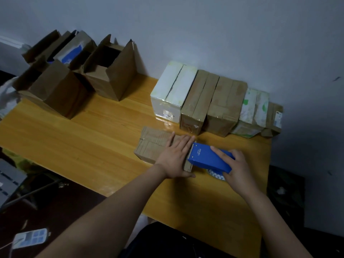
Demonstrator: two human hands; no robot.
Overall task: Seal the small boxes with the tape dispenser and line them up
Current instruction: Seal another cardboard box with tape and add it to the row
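Here, the left hand (175, 159) lies flat with straight fingers on a small brown cardboard box (152, 144) on the yellow wooden bench (93, 138). The right hand (237, 166) grips a blue plastic tape dispenser (206, 157), its toothed edge at the box's right end. Behind, a row of closed small boxes (214, 101) stands side by side along the grey wall (223, 34); open brown cartons (104, 75) stand far left.
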